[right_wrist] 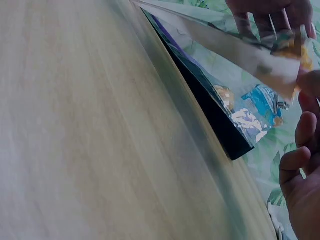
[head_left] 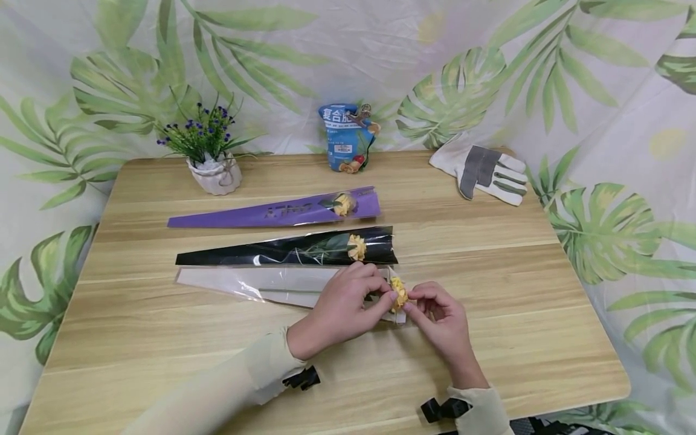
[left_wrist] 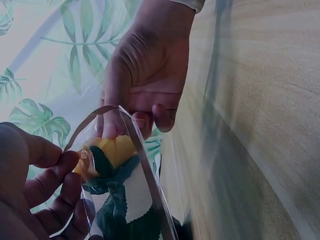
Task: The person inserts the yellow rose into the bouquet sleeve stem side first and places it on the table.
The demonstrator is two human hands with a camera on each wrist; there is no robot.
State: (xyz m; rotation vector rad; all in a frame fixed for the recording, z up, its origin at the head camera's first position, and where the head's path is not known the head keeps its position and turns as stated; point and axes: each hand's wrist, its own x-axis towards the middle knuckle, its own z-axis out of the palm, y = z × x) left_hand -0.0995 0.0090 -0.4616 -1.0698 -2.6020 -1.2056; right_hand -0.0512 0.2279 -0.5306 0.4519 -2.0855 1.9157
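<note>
A yellow artificial flower (head_left: 399,294) with green leaves (left_wrist: 112,200) lies in a white-backed clear flower sleeve (head_left: 217,279), its bloom at the wide mouth. My left hand (head_left: 350,302) pinches the rim of the sleeve between thumb and finger, beside the bloom. From the mouth side my right hand (head_left: 443,317) holds the bloom with thumb and forefinger; its other fingers are curled. The right wrist view shows the sleeve's wide end raised off the table. Just behind lies a black flower sleeve (head_left: 244,254) with a yellow flower (head_left: 356,248) inside.
A purple flower sleeve (head_left: 234,216) holding another yellow flower (head_left: 343,205) lies farther back. Along the table's (head_left: 544,338) rear stand a potted purple-flowered plant (head_left: 214,172) and a blue pouch (head_left: 342,142). A white and grey glove (head_left: 484,172) lies at back right.
</note>
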